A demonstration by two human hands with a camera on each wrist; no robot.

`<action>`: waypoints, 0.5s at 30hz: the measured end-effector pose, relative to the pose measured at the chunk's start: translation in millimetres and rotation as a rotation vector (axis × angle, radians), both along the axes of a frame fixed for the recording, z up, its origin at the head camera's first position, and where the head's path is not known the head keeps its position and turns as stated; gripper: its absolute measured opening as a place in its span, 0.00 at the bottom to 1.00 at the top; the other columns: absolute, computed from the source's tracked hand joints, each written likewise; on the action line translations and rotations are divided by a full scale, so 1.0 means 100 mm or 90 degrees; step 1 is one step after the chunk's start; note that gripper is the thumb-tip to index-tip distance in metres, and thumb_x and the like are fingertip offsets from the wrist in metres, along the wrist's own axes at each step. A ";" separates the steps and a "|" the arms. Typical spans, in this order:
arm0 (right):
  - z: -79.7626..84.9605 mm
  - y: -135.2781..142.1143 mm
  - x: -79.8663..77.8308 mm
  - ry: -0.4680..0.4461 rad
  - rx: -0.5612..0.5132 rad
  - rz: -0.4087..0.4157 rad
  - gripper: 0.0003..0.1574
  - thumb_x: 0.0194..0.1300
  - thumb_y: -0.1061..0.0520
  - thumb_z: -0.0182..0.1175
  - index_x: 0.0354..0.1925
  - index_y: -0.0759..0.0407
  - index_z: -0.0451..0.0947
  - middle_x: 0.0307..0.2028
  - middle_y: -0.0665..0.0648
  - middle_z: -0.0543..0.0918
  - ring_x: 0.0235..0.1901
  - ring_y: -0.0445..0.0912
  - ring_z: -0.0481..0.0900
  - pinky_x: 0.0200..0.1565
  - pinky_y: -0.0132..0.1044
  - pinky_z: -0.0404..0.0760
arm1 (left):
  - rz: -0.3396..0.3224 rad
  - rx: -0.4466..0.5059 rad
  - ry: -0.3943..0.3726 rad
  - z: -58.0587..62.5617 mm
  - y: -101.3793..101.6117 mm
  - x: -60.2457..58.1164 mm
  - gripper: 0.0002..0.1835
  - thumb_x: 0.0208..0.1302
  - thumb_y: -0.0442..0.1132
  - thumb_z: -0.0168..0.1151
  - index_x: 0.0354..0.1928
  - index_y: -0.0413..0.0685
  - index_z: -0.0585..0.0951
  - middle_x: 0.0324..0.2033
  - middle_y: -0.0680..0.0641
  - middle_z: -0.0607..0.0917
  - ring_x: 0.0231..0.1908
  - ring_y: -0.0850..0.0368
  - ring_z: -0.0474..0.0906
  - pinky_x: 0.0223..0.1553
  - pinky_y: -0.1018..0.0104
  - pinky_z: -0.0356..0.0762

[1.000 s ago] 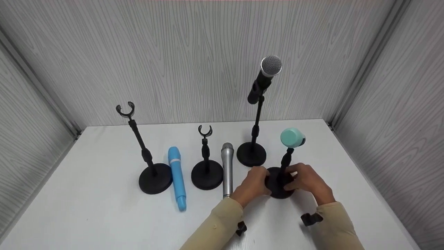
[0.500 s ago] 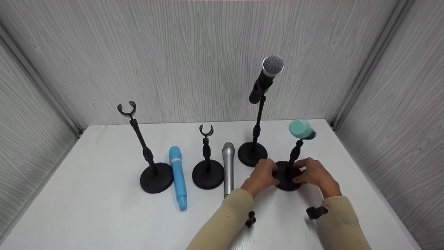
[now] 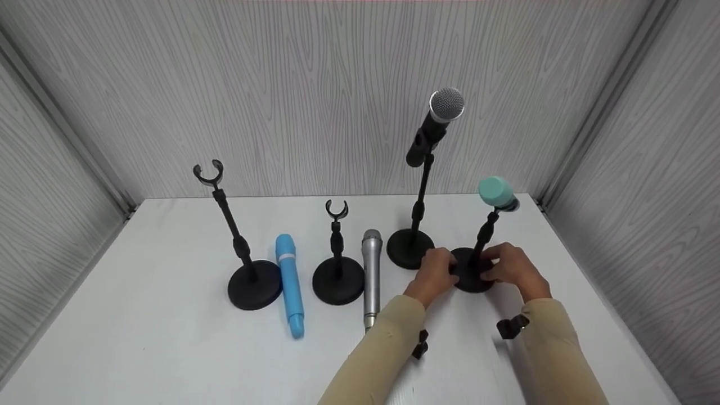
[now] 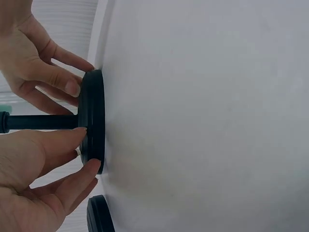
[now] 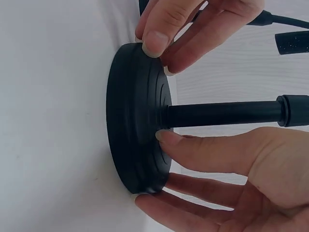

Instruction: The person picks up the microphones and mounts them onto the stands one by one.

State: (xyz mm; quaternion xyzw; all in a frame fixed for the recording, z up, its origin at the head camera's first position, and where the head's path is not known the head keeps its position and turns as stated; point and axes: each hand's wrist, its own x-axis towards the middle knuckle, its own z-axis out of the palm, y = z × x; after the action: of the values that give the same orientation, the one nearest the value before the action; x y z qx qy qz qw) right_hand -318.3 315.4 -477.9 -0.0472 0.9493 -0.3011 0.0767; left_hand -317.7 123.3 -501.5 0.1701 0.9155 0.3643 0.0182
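Both hands hold the round black base of a short microphone stand (image 3: 485,232) at the right of the table. A microphone with a teal end (image 3: 495,191) sits tilted in its clip. My left hand (image 3: 434,275) grips the base's left edge. My right hand (image 3: 512,269) grips the opposite edge, thumb on top beside the pole. In the right wrist view the base (image 5: 137,116) stands between the fingers of the two hands. The left wrist view shows the base (image 4: 91,108) close over the white surface, pinched at the rim by the left thumb and fingers.
Just left stands a taller stand (image 3: 417,211) holding a black microphone (image 3: 433,132). Further left are a silver microphone (image 3: 372,275) lying down, a short stand (image 3: 337,281) with a bare clip, a blue microphone (image 3: 289,287) and a taller bare stand (image 3: 239,247). Grey panels enclose the table.
Both hands have shifted the stand with the teal-ended microphone toward the back of the table and slightly right. The other stands and microphones keep their places.
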 end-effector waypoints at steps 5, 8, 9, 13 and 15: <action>-0.04 -0.02 -0.05 0.056 0.016 0.004 0.23 0.52 0.67 0.73 0.49 0.69 0.86 0.52 0.72 0.86 0.53 0.67 0.83 0.50 0.53 0.84 | 0.004 -0.010 0.020 -0.02 0.01 -0.04 0.02 0.60 0.27 0.72 0.32 0.39 0.89 0.34 0.48 0.90 0.34 0.64 0.74 0.40 0.74 0.76; -0.06 -0.02 -0.06 0.076 0.017 0.006 0.22 0.52 0.67 0.72 0.48 0.71 0.86 0.52 0.74 0.86 0.53 0.69 0.83 0.52 0.58 0.83 | 0.005 -0.022 0.036 -0.02 0.03 -0.05 0.05 0.59 0.27 0.72 0.26 0.39 0.87 0.31 0.47 0.89 0.32 0.63 0.69 0.38 0.73 0.74; -0.07 -0.02 -0.07 0.083 0.021 0.007 0.22 0.52 0.67 0.72 0.48 0.71 0.86 0.52 0.74 0.86 0.53 0.69 0.82 0.53 0.58 0.83 | 0.006 -0.024 0.039 -0.02 0.04 -0.06 0.05 0.59 0.27 0.72 0.26 0.39 0.87 0.32 0.48 0.89 0.32 0.64 0.69 0.39 0.73 0.73; -0.04 -0.02 -0.08 0.080 0.027 0.004 0.23 0.52 0.67 0.71 0.49 0.72 0.85 0.53 0.75 0.85 0.55 0.70 0.81 0.56 0.61 0.81 | 0.016 -0.038 0.037 0.00 0.07 -0.07 0.06 0.60 0.28 0.72 0.26 0.41 0.87 0.32 0.49 0.89 0.33 0.65 0.71 0.40 0.74 0.75; -0.02 -0.01 -0.09 0.067 0.032 0.000 0.23 0.53 0.67 0.71 0.50 0.72 0.85 0.54 0.76 0.84 0.57 0.71 0.80 0.57 0.61 0.80 | 0.017 -0.047 0.032 0.01 0.07 -0.07 0.06 0.60 0.29 0.71 0.26 0.42 0.87 0.32 0.51 0.88 0.33 0.65 0.72 0.41 0.74 0.76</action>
State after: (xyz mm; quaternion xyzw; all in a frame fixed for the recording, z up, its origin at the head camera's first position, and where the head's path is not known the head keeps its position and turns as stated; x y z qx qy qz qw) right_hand -327.1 314.1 -480.2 -0.0614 0.9592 -0.2745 0.0282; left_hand -324.3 130.8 -500.8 0.1664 0.9305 0.3262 -0.0035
